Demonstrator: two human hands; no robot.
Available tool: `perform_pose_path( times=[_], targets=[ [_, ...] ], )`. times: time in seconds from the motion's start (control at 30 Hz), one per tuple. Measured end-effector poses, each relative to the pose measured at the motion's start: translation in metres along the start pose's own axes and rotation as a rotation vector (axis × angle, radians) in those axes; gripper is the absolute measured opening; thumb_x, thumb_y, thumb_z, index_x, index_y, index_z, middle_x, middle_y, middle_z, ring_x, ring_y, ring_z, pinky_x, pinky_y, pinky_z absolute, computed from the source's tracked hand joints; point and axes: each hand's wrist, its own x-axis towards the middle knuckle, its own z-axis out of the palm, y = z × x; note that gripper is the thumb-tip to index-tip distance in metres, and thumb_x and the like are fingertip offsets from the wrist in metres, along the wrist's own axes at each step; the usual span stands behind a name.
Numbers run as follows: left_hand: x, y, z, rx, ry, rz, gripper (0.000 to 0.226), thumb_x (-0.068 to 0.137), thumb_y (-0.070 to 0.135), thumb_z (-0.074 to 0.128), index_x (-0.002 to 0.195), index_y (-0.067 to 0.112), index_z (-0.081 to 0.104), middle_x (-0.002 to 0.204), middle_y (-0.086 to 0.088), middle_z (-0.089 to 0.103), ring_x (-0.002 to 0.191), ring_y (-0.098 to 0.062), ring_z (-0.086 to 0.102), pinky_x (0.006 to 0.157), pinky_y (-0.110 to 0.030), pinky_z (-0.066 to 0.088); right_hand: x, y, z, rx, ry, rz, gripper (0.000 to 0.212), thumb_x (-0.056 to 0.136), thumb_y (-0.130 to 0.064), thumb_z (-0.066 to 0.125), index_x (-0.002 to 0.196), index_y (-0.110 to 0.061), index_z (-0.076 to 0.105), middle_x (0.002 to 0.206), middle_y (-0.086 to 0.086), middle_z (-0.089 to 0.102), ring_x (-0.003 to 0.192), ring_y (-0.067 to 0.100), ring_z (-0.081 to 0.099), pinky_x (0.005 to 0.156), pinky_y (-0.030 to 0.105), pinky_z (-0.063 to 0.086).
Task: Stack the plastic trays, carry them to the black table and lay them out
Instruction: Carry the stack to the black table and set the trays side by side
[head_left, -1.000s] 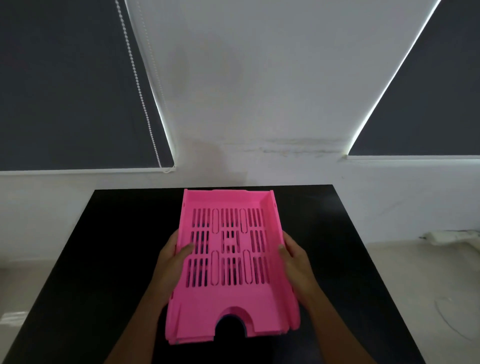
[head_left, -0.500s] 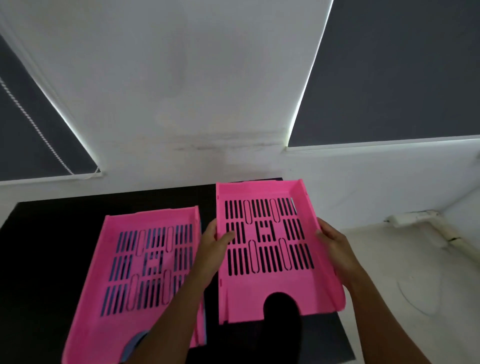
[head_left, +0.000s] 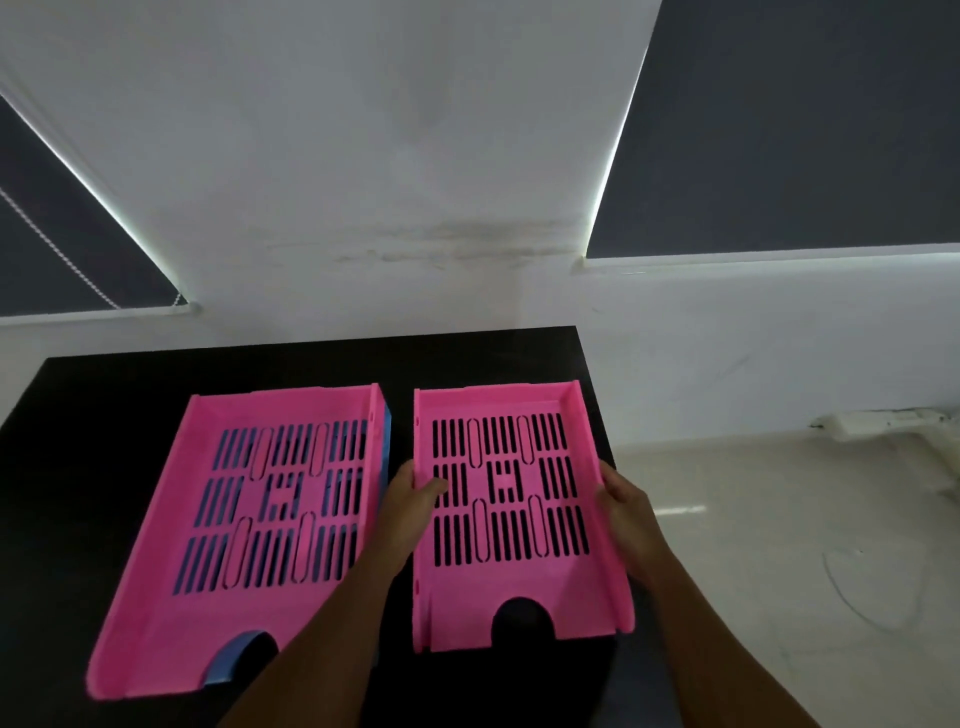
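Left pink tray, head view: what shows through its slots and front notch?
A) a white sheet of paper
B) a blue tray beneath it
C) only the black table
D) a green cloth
B: blue shows through the slots of the left pink tray, along its right edge and in the front notch, so a blue tray lies under it on the black table.
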Motion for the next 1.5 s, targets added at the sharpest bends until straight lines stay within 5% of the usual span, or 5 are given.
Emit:
perform_pose_path(
  times=[0.3,0.6,0.83,1.13,1.5],
  targets=[
    [-0.002,0.013,-0.018,0.017,-0.016,0.061,0.014,0.092,0.021,0.059,0.090,0.035,0.060,0.078,0.028,0.074,0.067,0.011,0.069,0.052,-0.010,0.051,0.002,-0.008,0.012,-0.093,0.121,-0.043,0.024,0.104,-0.018,0.045,0.112,-0.015,0.068,0.093,0.007,0.075,0.082,0.025,0.075,0.077,0.043,0.064],
    [-0.015,0.027,-0.126,0.045,0.098,0.311,0.057,0.093,0.023,0.061,0.148,0.023,0.043,0.154,-0.003,0.044,0.138,-0.015,0.042,0.109,-0.033,0.035,-0.007,-0.071,0.121,0.036,0.195,-0.105,0.048,0.103,-0.019,0.054,0.150,-0.015,0.047,0.150,0.005,0.054,0.134,0.020,0.053,0.112,0.036,0.039],
    [-0.009,-0.022,-0.270,0.136,0.357,0.202,0.062,0.095,0.029,0.059,0.150,0.034,0.032,0.155,-0.003,0.039,0.097,-0.001,0.061,0.077,-0.027,0.054,-0.041,-0.075,0.235,-0.019,-0.091,-0.048,0.052,0.103,-0.025,0.053,0.154,-0.018,0.041,0.155,0.003,0.049,0.140,0.020,0.048,0.111,0.035,0.039],
    [-0.011,-0.045,-0.306,-0.104,0.076,0.099,0.034,0.093,0.028,0.063,0.126,0.025,0.059,0.109,-0.003,0.075,0.094,-0.020,0.075,0.085,-0.050,0.059,-0.063,-0.087,0.287,-0.047,0.004,-0.105,0.039,0.106,-0.020,0.043,0.143,-0.022,0.055,0.114,0.000,0.073,0.102,0.017,0.073,0.079,0.032,0.062],
    [0.002,-0.059,-0.489,-0.057,0.289,0.168,0.032,0.092,0.034,0.062,0.122,0.024,0.064,0.103,0.002,0.075,0.090,-0.022,0.074,0.077,-0.041,0.058,-0.073,-0.164,0.453,-0.013,-0.215,-0.270,0.035,0.107,-0.029,0.043,0.140,-0.037,0.052,0.123,-0.009,0.070,0.110,0.008,0.070,0.095,0.039,0.059]
  ],
)
